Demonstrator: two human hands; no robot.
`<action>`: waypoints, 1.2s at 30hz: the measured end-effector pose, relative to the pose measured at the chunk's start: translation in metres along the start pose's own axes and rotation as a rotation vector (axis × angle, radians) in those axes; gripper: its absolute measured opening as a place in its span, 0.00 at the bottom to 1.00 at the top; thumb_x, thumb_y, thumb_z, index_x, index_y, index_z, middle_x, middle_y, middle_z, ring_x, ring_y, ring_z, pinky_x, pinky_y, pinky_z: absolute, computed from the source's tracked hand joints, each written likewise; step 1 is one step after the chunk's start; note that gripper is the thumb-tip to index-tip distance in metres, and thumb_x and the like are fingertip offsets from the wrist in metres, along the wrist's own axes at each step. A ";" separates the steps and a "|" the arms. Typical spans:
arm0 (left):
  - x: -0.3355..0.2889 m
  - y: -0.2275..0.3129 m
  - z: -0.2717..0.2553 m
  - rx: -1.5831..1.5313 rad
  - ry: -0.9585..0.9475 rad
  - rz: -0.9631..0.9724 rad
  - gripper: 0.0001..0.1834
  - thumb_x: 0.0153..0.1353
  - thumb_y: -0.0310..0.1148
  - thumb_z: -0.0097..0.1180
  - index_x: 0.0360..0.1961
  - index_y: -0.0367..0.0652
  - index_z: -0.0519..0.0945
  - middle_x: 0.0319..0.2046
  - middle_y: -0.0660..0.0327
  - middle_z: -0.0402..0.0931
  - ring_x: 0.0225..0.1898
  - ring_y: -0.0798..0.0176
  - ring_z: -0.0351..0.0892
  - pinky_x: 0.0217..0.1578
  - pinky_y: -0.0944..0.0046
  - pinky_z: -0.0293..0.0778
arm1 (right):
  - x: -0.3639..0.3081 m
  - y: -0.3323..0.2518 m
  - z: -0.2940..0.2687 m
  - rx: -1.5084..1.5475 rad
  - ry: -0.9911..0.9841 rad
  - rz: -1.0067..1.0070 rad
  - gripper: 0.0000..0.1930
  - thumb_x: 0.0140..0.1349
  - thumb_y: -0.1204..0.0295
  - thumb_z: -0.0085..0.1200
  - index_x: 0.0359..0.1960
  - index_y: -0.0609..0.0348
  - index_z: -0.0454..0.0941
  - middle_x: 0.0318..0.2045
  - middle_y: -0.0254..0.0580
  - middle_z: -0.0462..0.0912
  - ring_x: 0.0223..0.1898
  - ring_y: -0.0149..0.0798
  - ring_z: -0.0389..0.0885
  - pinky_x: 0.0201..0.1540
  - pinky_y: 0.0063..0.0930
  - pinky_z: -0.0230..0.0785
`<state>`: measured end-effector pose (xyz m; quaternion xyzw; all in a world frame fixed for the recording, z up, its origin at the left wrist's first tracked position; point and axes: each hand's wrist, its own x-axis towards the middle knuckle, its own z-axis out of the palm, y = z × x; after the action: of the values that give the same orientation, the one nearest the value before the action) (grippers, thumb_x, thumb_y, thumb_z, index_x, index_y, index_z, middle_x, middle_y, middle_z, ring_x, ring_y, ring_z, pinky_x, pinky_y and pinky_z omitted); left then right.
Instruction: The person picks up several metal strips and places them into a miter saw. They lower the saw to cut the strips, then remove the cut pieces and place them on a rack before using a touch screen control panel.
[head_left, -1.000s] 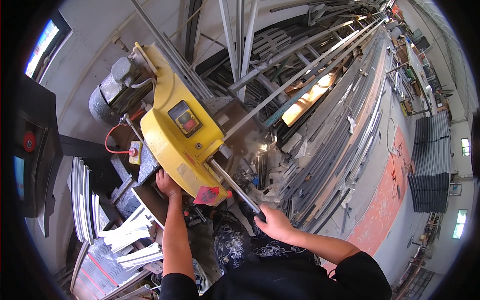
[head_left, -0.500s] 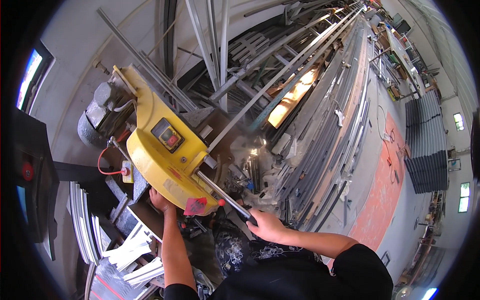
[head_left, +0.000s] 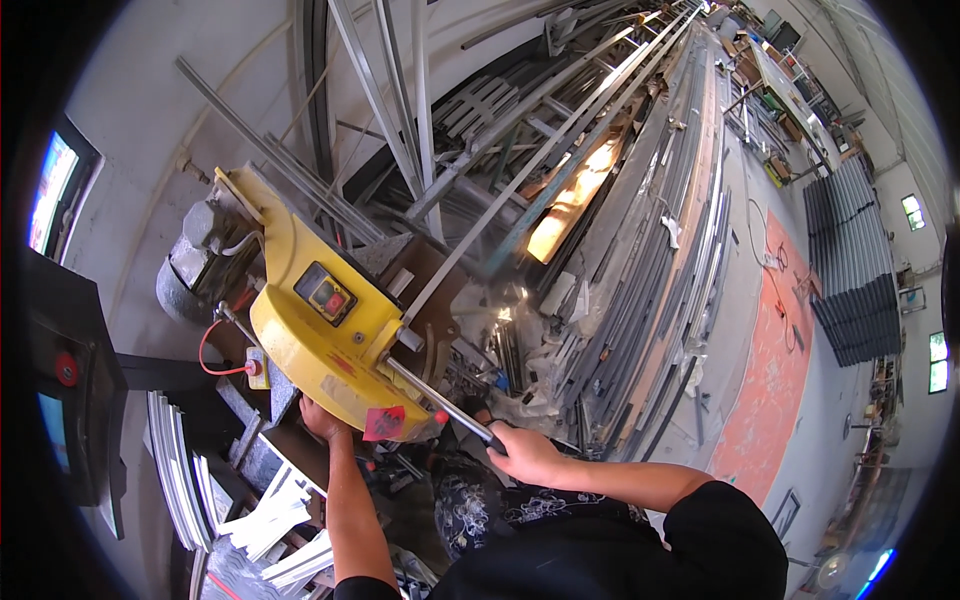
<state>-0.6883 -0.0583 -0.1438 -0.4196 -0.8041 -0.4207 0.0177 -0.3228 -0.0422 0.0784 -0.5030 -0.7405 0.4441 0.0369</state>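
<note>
A yellow cut-off saw fills the left middle, its rounded guard towards me and a motor behind. My right hand is closed round the black grip at the end of the saw's metal lever. My left hand reaches to the near left side of the guard, low by the saw's table. Its fingers are mostly hidden, so I cannot see what they touch. A control box with a red button sits on the guard. The blade is out of sight.
Pale cut strips lie and stand at the lower left beside a dark machine cabinet. Long metal profiles stretch away at the centre, with a bar running to the saw. Stacked dark panels stand far right.
The whole view has tilted slightly, so the saw's rear end and the wall sit lower in the picture. My right hand keeps its hold on the lever; my left hand stays beside the guard.
</note>
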 end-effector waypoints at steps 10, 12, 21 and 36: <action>-0.001 -0.023 0.007 -0.155 -0.062 -0.136 0.13 0.51 0.33 0.55 0.40 0.43 0.77 0.34 0.58 0.75 0.37 0.52 0.72 0.32 0.58 0.69 | 0.001 0.005 0.004 0.001 -0.011 0.029 0.12 0.56 0.68 0.52 0.36 0.59 0.64 0.20 0.52 0.75 0.24 0.56 0.77 0.27 0.49 0.68; -0.002 -0.025 0.007 -0.122 -0.024 -0.048 0.13 0.52 0.33 0.55 0.40 0.43 0.77 0.34 0.57 0.74 0.36 0.52 0.73 0.32 0.58 0.69 | 0.001 0.006 0.004 0.018 -0.008 0.001 0.12 0.56 0.68 0.52 0.36 0.59 0.64 0.20 0.52 0.75 0.24 0.56 0.77 0.27 0.49 0.68; 0.000 -0.019 0.004 -0.208 -0.002 -0.250 0.14 0.54 0.36 0.55 0.40 0.42 0.77 0.32 0.52 0.73 0.33 0.49 0.74 0.31 0.57 0.70 | 0.002 0.008 0.006 0.029 -0.008 0.011 0.12 0.55 0.68 0.52 0.36 0.60 0.64 0.20 0.52 0.75 0.24 0.57 0.77 0.27 0.50 0.69; 0.000 -0.022 0.004 -0.200 -0.026 -0.240 0.14 0.56 0.37 0.52 0.41 0.40 0.76 0.34 0.53 0.73 0.34 0.50 0.75 0.34 0.58 0.70 | 0.002 0.010 0.007 0.016 -0.015 0.031 0.11 0.56 0.67 0.51 0.35 0.58 0.64 0.20 0.52 0.76 0.25 0.57 0.77 0.28 0.51 0.68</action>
<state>-0.7021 -0.0617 -0.1605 -0.3253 -0.8028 -0.4923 -0.0852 -0.3206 -0.0434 0.0668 -0.5107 -0.7294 0.4543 0.0284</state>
